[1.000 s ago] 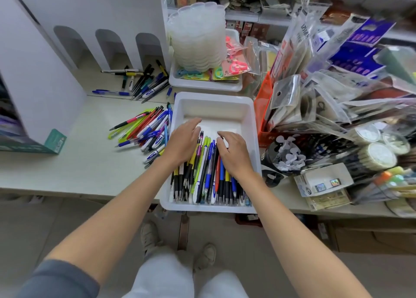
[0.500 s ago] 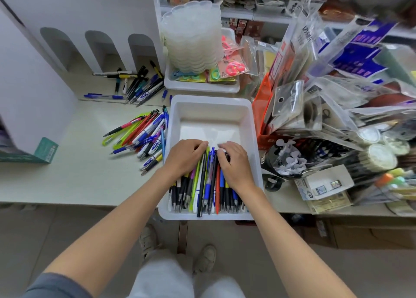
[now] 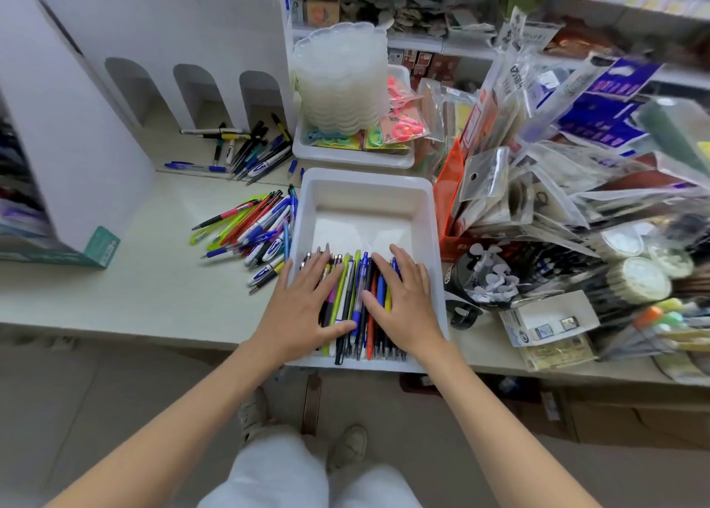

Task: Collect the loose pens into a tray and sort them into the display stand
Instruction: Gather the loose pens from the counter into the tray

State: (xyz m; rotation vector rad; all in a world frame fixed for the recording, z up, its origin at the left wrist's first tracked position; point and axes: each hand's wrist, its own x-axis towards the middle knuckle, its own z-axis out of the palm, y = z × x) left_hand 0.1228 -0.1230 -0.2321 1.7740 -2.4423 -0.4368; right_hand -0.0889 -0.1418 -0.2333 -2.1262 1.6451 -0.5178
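A white tray (image 3: 365, 185) sits at the counter's front edge with several pens (image 3: 355, 296) lined up lengthwise in its near half. My left hand (image 3: 303, 308) lies flat on the left part of the pens, fingers straight. My right hand (image 3: 403, 300) lies flat on the right part, fingers spread. A pile of loose pens (image 3: 253, 231) lies on the counter just left of the tray. Another group of loose pens (image 3: 246, 150) lies in front of the white display stand (image 3: 184, 50) with arched slots at the back left.
Behind the tray a second white tray (image 3: 345, 158) holds a stack of clear plastic lids (image 3: 342, 81) and packets. Packaged stationery (image 3: 557, 142) crowds the right side. A black cup (image 3: 472, 288) stands right of the tray. A white box (image 3: 57, 142) stands at the left.
Both hands slid towards me along the pens, curled for a moment, and now lie flat with straight fingers. The pens sit more bunched in the tray's near half.
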